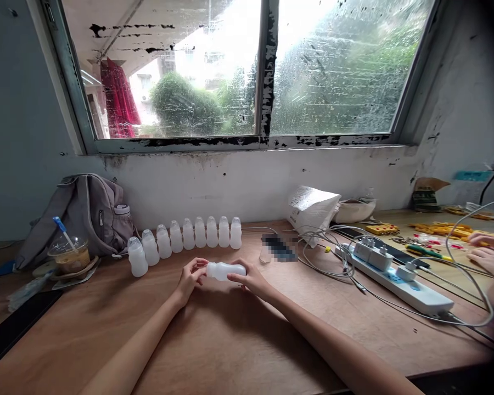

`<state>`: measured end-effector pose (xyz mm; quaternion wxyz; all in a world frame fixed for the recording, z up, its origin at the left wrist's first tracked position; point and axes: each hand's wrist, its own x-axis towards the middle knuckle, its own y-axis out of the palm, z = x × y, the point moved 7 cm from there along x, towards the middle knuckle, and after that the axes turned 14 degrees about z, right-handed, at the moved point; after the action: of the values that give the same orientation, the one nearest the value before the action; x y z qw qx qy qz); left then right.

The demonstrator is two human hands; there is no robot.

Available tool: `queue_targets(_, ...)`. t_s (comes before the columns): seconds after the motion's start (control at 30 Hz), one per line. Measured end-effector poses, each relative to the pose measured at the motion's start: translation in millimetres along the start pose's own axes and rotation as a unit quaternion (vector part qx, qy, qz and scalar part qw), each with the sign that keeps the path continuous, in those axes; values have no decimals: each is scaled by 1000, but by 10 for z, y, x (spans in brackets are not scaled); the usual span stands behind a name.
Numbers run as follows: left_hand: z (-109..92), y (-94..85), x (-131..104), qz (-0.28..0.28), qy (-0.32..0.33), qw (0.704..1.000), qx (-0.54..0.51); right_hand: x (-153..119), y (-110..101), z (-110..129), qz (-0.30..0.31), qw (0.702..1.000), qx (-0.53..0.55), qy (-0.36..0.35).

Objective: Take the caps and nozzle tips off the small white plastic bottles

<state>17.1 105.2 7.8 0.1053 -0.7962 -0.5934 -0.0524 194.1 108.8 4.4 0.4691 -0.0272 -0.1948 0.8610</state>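
A small frosted white plastic bottle [225, 271] lies sideways between my two hands, just above or on the wooden table. My left hand [190, 278] has its fingers closed at the bottle's left end, where the cap is. Around the base end is my right hand [250, 278], its thumb along the near side of the bottle. Farther back, several matching frosted bottles [176, 237] with clear domed caps stand upright in a curved row. Between my left hand and that row there is a gap.
On the left are a grey backpack [86, 214], an iced drink cup [68, 255] and a black tablet-like slab [18, 329]. A white power strip [403, 285] with looping cables lies right, near a white bag [313, 211]. Another person's hand [489, 255] shows at the right edge.
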Motion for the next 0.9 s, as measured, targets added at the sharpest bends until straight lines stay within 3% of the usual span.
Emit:
queue_targets(0.13, -45, 1, 1, -7, 33, 997, -66, 1, -18, -20, -8, 1000, -2, -1)
queue_targets(0.27, 127, -83, 10, -66, -32, 992, -101, -11, -3, 3, -10, 1000, -13, -5)
queue_targets(0.43, 242, -50, 27, -47, -68, 991, -107, -35, -34, 43, -36, 998, -39, -13)
queue_targets(0.6, 184, 16, 15, -24, -43, 990, -133, -54, -56, 80, -41, 997, -60, -26)
queue_targets(0.7, 156, 0, 7, -38, -24, 986, -162, -51, -63, 63, -44, 997, -57, -19)
queue_targets(0.9, 243, -62, -1, -76, -63, 984, -148, -39, -36, 31, -30, 998, -51, -17)
